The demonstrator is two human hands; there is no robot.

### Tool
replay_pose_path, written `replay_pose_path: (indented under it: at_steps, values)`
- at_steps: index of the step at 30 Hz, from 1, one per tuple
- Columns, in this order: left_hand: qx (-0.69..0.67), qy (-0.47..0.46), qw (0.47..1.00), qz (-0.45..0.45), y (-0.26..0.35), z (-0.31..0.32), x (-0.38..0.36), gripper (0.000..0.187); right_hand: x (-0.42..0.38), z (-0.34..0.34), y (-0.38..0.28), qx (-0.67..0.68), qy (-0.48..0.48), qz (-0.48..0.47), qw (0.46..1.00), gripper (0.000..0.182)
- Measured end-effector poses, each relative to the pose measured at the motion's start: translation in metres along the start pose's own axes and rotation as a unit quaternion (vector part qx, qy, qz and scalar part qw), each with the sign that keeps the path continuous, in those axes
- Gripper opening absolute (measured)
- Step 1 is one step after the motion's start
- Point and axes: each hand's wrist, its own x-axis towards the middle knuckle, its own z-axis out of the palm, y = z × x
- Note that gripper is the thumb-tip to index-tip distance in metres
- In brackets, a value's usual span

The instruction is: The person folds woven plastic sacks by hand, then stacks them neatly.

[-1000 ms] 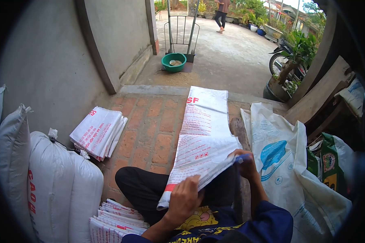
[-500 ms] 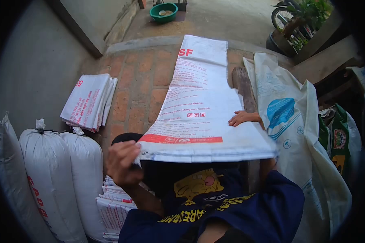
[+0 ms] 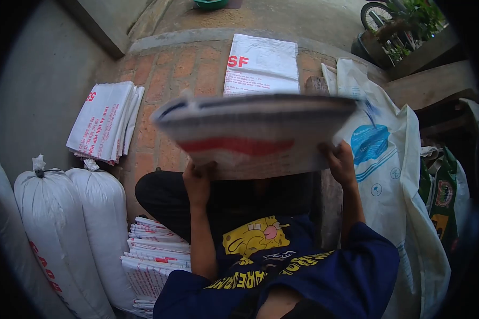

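A white printed woven sack with a red band is raised over my lap, blurred by motion. Its near edge is lifted up and away from me. My left hand grips the lower left part, fingers partly hidden by the sack. On the other side my right hand pinches the right edge. Beyond, white sack material marked with red "SF" lies flat on the bricks; the raised sack hides whether the two are joined.
Folded sacks lie at the left, and another stack sits beside my knee. Full tied white sacks stand along the wall. A large pale sack and a wooden beam are on my right, a green basin far ahead.
The sack's near edge has swung upward and away from my lap. My left hand has moved right and my right hand has shifted to the sack's right edge. The view has tilted slightly.
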Motion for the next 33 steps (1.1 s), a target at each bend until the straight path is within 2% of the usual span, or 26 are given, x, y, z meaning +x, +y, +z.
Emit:
replay_pose_path:
  at_steps: [2, 3, 4, 6, 7, 8, 9, 10, 11, 12, 13, 14, 16, 18, 19, 21, 22, 24, 25, 26, 27, 28, 30, 31, 32, 33]
  values:
    - [-0.020, -0.021, 1.000, -0.009, -0.018, 0.010, 0.011, 0.023, 0.007, 0.003, 0.016, -0.007, -0.038, 0.092, 0.995, 0.032]
    - [0.085, -0.031, 0.994, -0.054, -0.024, 0.009, 0.014, 0.030, 0.007, 0.008, 0.026, -0.004, -0.043, 0.108, 0.993, 0.046]
    - [0.228, -0.034, 0.971, -0.058, -0.029, 0.009, 0.014, 0.048, 0.005, 0.013, 0.036, -0.004, -0.043, 0.111, 0.993, 0.046]
    - [0.282, 0.003, 0.959, -0.011, -0.025, 0.023, 0.012, 0.069, 0.003, 0.028, 0.036, -0.136, 0.070, 0.085, 0.985, 0.063]
    - [0.284, 0.003, 0.959, -0.012, -0.022, 0.025, 0.009, 0.069, 0.001, 0.027, 0.032, -0.161, 0.061, 0.143, 0.975, 0.084]
    - [0.318, -0.049, 0.945, 0.053, -0.016, 0.025, 0.007, 0.078, -0.003, 0.027, 0.030, -0.159, 0.061, 0.145, 0.975, 0.084]
    - [0.349, -0.101, 0.924, 0.118, -0.010, 0.026, 0.005, 0.086, -0.008, 0.027, 0.030, -0.298, 0.025, 0.037, 0.954, 0.092]
    - [0.349, -0.102, 0.924, 0.119, -0.004, 0.022, 0.003, 0.086, -0.013, 0.026, 0.029, -0.428, -0.012, -0.072, 0.901, 0.101]
    - [0.352, -0.192, 0.906, 0.135, 0.001, 0.015, 0.001, 0.091, -0.020, 0.026, 0.024, -0.426, -0.084, -0.003, 0.901, 0.112]
    - [0.352, -0.279, 0.880, 0.152, 0.003, 0.008, -0.002, 0.095, -0.024, 0.027, 0.026, -0.427, -0.082, -0.003, 0.900, 0.112]
    - [0.351, -0.291, 0.877, 0.153, 0.000, 0.005, -0.004, 0.097, -0.027, 0.027, 0.031, -0.476, -0.113, -0.016, 0.872, 0.111]
    - [0.351, -0.290, 0.877, 0.156, -0.004, 0.004, -0.006, 0.097, -0.027, 0.028, 0.036, -0.523, -0.143, -0.030, 0.840, 0.111]
    - [0.370, -0.272, 0.874, 0.159, -0.011, 0.000, -0.007, 0.092, -0.020, 0.026, 0.043, -0.518, -0.134, -0.059, 0.843, 0.103]
    - [0.407, -0.257, 0.856, 0.187, -0.007, 0.002, -0.003, 0.089, -0.013, 0.020, 0.046, -0.503, -0.153, -0.130, 0.841, 0.080]
    - [0.441, -0.244, 0.837, 0.212, -0.005, 0.002, -0.001, 0.085, -0.009, 0.018, 0.048, -0.502, -0.151, -0.133, 0.841, 0.080]
    - [0.475, -0.225, 0.818, 0.235, -0.007, 0.001, 0.004, 0.079, -0.001, 0.012, 0.053, -0.530, -0.108, -0.218, 0.812, 0.053]
    - [0.508, -0.208, 0.797, 0.254, -0.008, 0.001, 0.007, 0.073, 0.002, 0.007, 0.054, -0.532, -0.103, -0.219, 0.811, 0.053]
    - [0.502, -0.195, 0.792, 0.288, -0.011, -0.003, 0.014, 0.065, 0.008, 0.001, 0.052, -0.477, -0.144, -0.264, 0.826, 0.040]
    - [0.496, -0.183, 0.788, 0.316, -0.013, -0.006, 0.015, 0.057, 0.009, -0.001, 0.049, -0.477, -0.141, -0.267, 0.826, 0.040]
    - [0.498, -0.181, 0.786, 0.318, -0.010, -0.008, 0.016, 0.057, 0.009, -0.005, 0.041, -0.434, -0.125, -0.263, 0.853, 0.042]
    - [0.396, -0.170, 0.849, 0.305, -0.006, -0.010, 0.017, 0.050, 0.010, -0.010, 0.033, -0.390, -0.109, -0.260, 0.877, 0.044]
    - [0.289, -0.158, 0.900, 0.286, -0.001, -0.012, 0.017, 0.042, 0.009, -0.015, 0.023, -0.388, -0.108, -0.262, 0.877, 0.044]
    - [0.241, -0.150, 0.914, 0.291, 0.024, -0.018, 0.013, 0.038, 0.009, -0.024, 0.008, -0.225, -0.057, -0.234, 0.944, 0.060]
    - [0.190, -0.142, 0.925, 0.296, 0.035, -0.020, 0.013, 0.034, 0.010, -0.025, 0.011, -0.171, -0.029, -0.245, 0.954, 0.079]
    - [0.149, -0.135, 0.932, 0.302, 0.040, -0.022, 0.012, 0.024, 0.012, -0.021, 0.014, -0.171, -0.023, -0.256, 0.951, 0.079]
    - [0.115, -0.137, 0.933, 0.313, 0.048, -0.024, 0.010, 0.018, 0.014, -0.017, 0.018, -0.086, -0.004, -0.243, 0.966, 0.083]
